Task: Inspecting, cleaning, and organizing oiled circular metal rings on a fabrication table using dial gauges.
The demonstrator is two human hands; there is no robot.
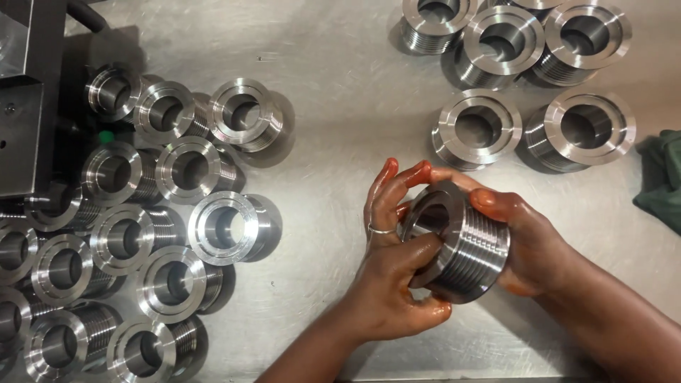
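A scuffed steel bench (340,128) fills the view. Near its front edge, right of the middle, both hands grasp one grooved metal ring (460,245), tilted on its side so its open bore faces up and left. The left hand (394,273) is wrapped about the flanged rim, thumb across the opening, fingers spread behind it. The right hand (521,245) cups the ribbed body from the far side, likely steadying it so it can be turned. Both hands are wet with a reddish-brown oily film, which probably explains the two-handed hold. Toward the back right corner stands a small group of like rings (528,78), upright and well apart from the hands. A crowded batch (142,234) packs the left edge beside a dark machine block (28,106). A green rag (663,181) lies at the right edge.
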